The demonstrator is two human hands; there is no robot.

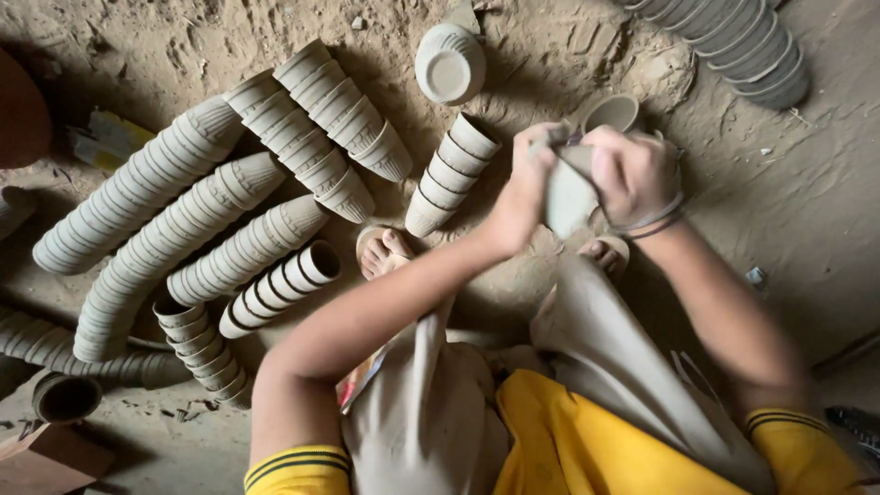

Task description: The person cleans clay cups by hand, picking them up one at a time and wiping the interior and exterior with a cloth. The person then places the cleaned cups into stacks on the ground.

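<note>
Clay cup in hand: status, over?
Left hand and right hand both gripping one grey clay cup. Loose cup just behind. Short cup stack lying left of hands.

dim, soft daylight — dark corners, slight blur, mild edge distortion.

**Dusty dirt floor covered in clay cups**

The sandy floor [807, 211] is all scuffs and prints. Long nested rows of grey clay cups [174, 220] lie on their sides across the left half, with a shorter stack [451, 172] near the middle. One upturned cup [448, 64] sits alone up top, another nested row [733, 37] lies in the top right corner, and a single open cup [64, 396] rests at lower left.
</note>
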